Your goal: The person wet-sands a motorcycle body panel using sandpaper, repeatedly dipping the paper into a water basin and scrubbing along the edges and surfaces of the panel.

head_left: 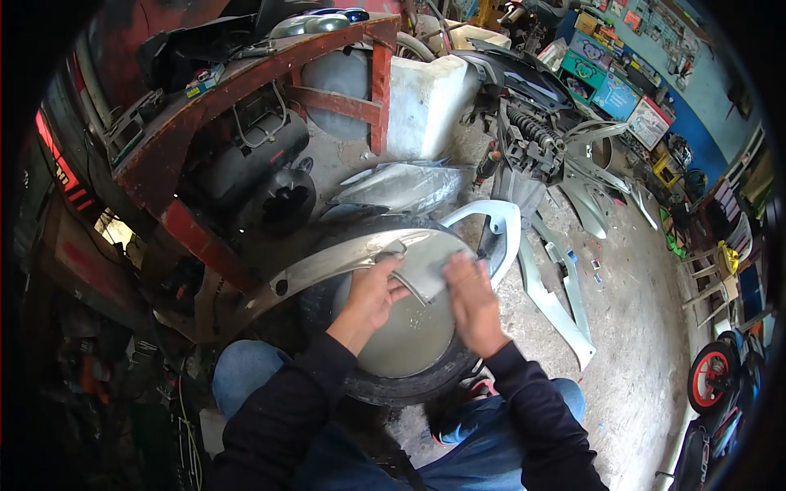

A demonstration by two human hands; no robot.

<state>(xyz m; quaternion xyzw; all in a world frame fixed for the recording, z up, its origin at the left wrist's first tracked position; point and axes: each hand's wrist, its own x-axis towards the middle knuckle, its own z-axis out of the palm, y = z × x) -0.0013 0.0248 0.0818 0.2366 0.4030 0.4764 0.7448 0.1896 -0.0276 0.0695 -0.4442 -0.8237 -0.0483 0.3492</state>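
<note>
In front of me, my left hand (377,296) grips the lower inner edge of a curved motorcycle fairing panel (348,252), silver-grey and worn in patches. My right hand (470,296) is at the panel's broad right end, smeared by motion; whether it holds anything is hidden. Beneath the panel is a black tire (393,394) lying on its side, its middle filled with murky grey water or a grey surface (405,348), I cannot tell which. A white U-shaped motorcycle part (506,219) is just beyond my right hand.
Long pale trim pieces (547,303) lie on the floor to the right. Scraped silver panels (403,188) lie ahead, near a partly stripped motorcycle (532,131). A red workbench (254,69) with a black tank (250,159) below stands left. A red-rimmed wheel (711,375) is far right.
</note>
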